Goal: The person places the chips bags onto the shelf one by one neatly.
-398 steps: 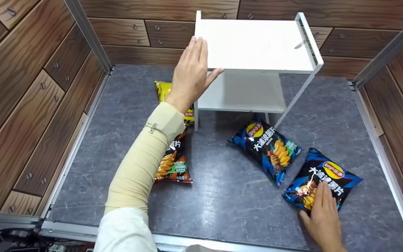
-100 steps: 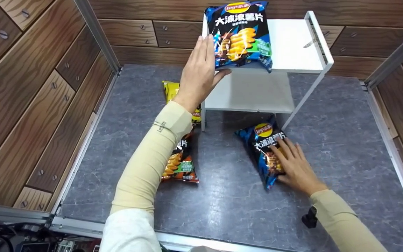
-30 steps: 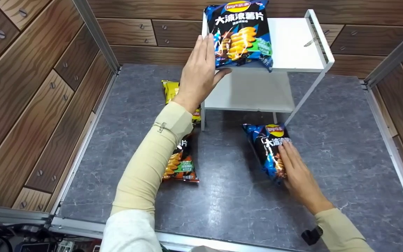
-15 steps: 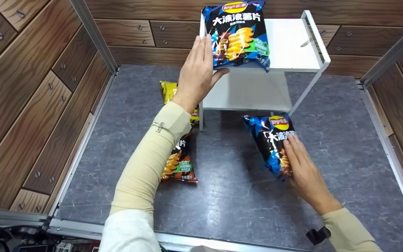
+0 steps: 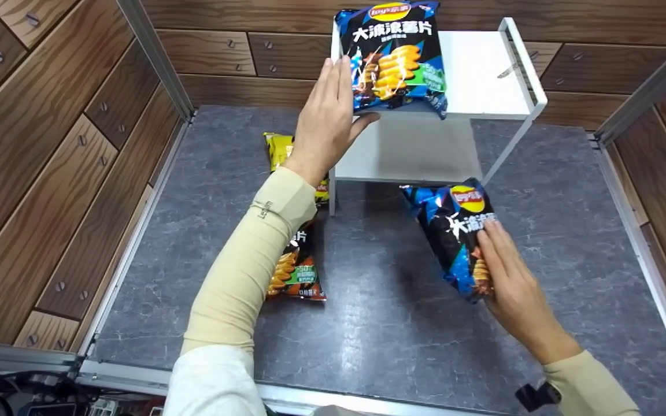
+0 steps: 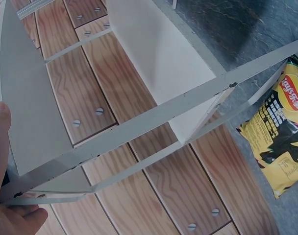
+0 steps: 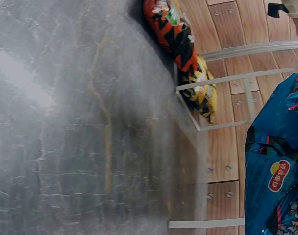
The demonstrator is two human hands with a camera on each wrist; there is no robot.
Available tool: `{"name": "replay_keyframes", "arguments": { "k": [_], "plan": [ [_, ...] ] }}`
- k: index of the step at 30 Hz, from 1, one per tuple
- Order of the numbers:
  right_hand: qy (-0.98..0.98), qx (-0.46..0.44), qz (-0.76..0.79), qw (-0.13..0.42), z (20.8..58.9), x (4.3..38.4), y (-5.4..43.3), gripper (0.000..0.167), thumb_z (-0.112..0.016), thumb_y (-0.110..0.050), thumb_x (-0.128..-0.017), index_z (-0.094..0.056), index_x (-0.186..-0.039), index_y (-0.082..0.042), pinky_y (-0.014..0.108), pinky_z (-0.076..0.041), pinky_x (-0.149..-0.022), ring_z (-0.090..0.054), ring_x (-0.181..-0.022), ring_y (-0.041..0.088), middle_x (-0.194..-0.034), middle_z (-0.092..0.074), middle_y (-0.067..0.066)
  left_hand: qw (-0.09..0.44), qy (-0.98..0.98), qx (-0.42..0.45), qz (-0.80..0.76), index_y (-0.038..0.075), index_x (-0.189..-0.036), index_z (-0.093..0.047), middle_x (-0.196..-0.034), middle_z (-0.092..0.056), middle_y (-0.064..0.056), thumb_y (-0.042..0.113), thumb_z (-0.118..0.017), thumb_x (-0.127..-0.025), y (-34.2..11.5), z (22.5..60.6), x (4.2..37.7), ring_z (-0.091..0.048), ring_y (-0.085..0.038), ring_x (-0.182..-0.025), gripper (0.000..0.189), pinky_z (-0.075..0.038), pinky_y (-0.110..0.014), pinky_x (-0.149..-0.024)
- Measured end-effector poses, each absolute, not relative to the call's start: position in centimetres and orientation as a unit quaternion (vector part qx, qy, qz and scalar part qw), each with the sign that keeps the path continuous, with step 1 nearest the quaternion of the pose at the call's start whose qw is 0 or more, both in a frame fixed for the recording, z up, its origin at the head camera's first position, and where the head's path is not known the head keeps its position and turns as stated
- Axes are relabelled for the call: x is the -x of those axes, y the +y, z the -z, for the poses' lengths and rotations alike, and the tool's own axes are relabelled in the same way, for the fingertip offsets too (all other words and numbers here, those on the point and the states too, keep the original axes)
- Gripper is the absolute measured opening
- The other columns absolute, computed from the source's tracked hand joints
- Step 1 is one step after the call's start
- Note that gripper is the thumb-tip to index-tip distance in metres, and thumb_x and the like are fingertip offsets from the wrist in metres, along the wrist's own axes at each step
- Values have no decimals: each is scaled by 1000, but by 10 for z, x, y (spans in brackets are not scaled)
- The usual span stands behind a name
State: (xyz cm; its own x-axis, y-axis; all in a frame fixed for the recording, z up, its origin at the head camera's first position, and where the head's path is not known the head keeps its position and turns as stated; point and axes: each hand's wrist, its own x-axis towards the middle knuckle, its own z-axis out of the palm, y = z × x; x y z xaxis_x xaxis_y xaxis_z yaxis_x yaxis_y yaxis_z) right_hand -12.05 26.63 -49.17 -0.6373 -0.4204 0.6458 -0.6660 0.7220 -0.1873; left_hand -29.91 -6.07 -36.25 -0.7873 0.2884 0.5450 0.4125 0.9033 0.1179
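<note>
My left hand (image 5: 326,118) grips the upper left edge of a white two-tier shelf (image 5: 477,75). In the left wrist view, thumb and curled fingers wrap round the shelf's frame (image 6: 134,129). A blue-and-black bag of potato chips (image 5: 393,58) lies on the top tier, beside that hand. Low in front of the shelf, my right hand (image 5: 518,289) holds a second blue-and-black bag of potato chips (image 5: 446,231) by its right side. The right wrist view shows this bag's blue back (image 7: 271,161), lifted off the floor; the fingers under it are mostly hidden.
Left of the shelf lie a yellow chip bag (image 5: 278,149) and an orange-and-black chip bag (image 5: 298,271), both partly covered by my left arm. The lower tier (image 5: 420,150) faces me. Wood-patterned walls (image 5: 206,52) enclose the grey marbled floor (image 5: 362,323) at the back and sides.
One blue bag came onto the top tier between the two oldest frames. Since then my right hand has picked up the other and moved it slightly right, tilting it. The left hand stays put.
</note>
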Motion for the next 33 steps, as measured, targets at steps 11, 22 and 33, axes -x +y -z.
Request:
{"name": "replay_keyframes", "arguments": {
  "k": [11,22,33],
  "plan": [
    [-856,-314,-241,332,450,122,262,44,-37,-15,-105,-47,-140,10,35,-24,-125,-38,-143,41,-149,-44,30,265,-940,182,115,-8,-153,-24,-158,-33,-24,60,-50,-95,-61,362,298,-27,-34,-150,93,-21,-33,-125],
    [-833,-317,-261,370,402,122,257,72,-54,29,-69,-48,-138,11,36,-29,-123,-40,-142,40,-147,-46,30,263,-940,180,121,-8,-153,-25,-158,-33,-24,58,-52,-95,-61,362,298,-27,-34,-150,92,-21,-33,-126],
    [-828,-319,-244,392,365,126,249,70,-60,25,-71,-48,-138,9,40,-30,-122,-41,-141,41,-147,-46,29,276,-937,186,104,-10,-152,-25,-156,-36,-25,60,-50,-95,-61,362,298,-29,-36,-149,93,-20,-33,-126]
  ]
}}
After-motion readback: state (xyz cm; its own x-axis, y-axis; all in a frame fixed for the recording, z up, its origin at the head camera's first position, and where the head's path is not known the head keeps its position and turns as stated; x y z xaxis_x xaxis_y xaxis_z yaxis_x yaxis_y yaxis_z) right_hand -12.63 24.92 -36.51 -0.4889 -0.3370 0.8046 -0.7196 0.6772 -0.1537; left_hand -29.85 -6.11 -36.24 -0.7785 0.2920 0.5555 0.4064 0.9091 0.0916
